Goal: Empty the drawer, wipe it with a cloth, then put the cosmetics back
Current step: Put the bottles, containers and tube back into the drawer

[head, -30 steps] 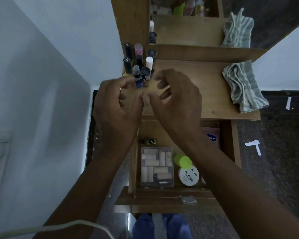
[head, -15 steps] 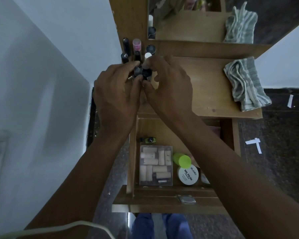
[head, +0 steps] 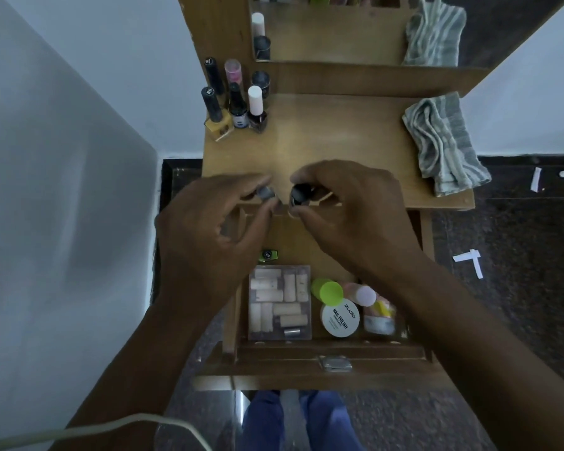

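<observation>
Right now the job looks only partly done. A few little bottles [head: 238, 102] stand on the table top [head: 332, 138], by the back left corner. The left hand [head: 215, 236] pinches a small grey-topped bottle [head: 265, 192]. The right hand [head: 349, 216] pinches a small black-topped bottle [head: 301, 193]. Both are above the table's front edge. The drawer [head: 306, 353] is open and has lots inside: a clear box [head: 279, 305], a white jar [head: 340, 319], a green cap [head: 327, 290]. The striped cloth [head: 443, 144] lies unused at the right, so wiping and putting back come later.
</observation>
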`<control>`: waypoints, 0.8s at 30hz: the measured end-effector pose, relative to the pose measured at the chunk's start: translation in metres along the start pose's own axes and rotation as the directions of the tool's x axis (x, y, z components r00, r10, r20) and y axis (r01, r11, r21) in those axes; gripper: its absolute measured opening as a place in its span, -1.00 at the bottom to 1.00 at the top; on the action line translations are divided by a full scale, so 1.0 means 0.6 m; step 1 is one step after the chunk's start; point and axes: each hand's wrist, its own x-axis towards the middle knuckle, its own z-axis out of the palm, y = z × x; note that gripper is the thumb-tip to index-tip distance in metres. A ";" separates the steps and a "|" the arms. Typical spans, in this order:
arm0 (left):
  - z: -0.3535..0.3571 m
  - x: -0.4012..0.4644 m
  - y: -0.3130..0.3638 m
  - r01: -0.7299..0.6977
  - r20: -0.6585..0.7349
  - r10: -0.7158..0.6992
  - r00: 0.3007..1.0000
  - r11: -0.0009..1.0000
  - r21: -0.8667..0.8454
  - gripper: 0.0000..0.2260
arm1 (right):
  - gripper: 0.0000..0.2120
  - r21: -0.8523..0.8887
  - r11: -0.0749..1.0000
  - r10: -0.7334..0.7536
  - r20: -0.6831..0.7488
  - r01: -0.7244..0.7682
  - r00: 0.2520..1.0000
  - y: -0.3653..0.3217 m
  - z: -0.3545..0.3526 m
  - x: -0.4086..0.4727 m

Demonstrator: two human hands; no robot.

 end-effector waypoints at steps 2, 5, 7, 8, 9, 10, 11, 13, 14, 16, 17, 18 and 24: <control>0.008 -0.017 0.006 -0.024 0.066 0.025 0.998 1.000 -0.009 -0.77 | -0.69 -0.024 1.000 -0.003 0.048 0.004 0.999 0.010 -0.003 -0.023; 0.031 -0.041 0.000 -0.021 0.192 0.019 0.981 1.000 0.008 -0.77 | -0.71 -0.046 0.999 0.008 0.113 -0.003 0.994 0.030 0.007 -0.046; 0.051 -0.057 -0.004 -0.014 0.253 0.005 0.968 0.999 0.033 -0.77 | -0.75 -0.049 0.998 0.035 0.160 -0.027 0.986 0.046 0.019 -0.058; 0.061 -0.064 -0.006 -0.017 0.272 0.004 0.962 0.999 0.046 -0.77 | -0.77 -0.050 0.998 0.045 0.180 -0.037 0.983 0.054 0.025 -0.062; 0.070 -0.070 -0.007 -0.024 0.286 0.005 0.958 0.998 0.061 -0.78 | -0.79 -0.052 0.998 0.057 0.202 -0.047 0.978 0.060 0.031 -0.066; 0.078 -0.076 -0.007 -0.034 0.296 0.010 0.955 0.996 0.077 -0.79 | -0.80 -0.055 0.997 0.071 0.228 -0.060 0.971 0.067 0.038 -0.069; 0.085 -0.081 -0.008 -0.042 0.302 0.012 0.953 0.995 0.093 -0.81 | -0.81 -0.061 0.995 0.087 0.254 -0.074 0.963 0.073 0.044 -0.071; 0.095 -0.091 -0.014 -0.039 0.326 -0.004 0.945 0.991 0.125 -0.83 | -0.83 -0.080 0.993 0.110 0.289 -0.091 0.951 0.084 0.056 -0.075; 0.099 -0.096 -0.017 -0.036 0.338 -0.017 0.941 0.988 0.149 -0.83 | -0.84 -0.085 0.992 0.117 0.299 -0.095 0.947 0.090 0.063 -0.076; 0.105 -0.104 -0.024 -0.038 0.358 -0.034 0.933 0.980 0.194 -0.81 | -0.82 -0.094 0.991 0.125 0.311 -0.100 0.942 0.098 0.074 -0.078; 0.106 -0.106 -0.025 -0.037 0.365 -0.042 0.930 0.978 0.206 -0.81 | -0.82 -0.094 0.990 0.128 0.315 -0.103 0.940 0.102 0.078 -0.077; 0.108 -0.108 -0.027 -0.034 0.372 -0.050 0.927 0.976 0.215 -0.82 | -0.81 -0.090 0.990 0.131 0.319 -0.107 0.939 0.105 0.083 -0.077; 0.110 -0.107 -0.026 -0.005 0.373 -0.092 0.923 0.968 0.251 -0.84 | -0.76 -0.090 0.990 0.136 0.365 -0.110 0.921 0.113 0.101 -0.068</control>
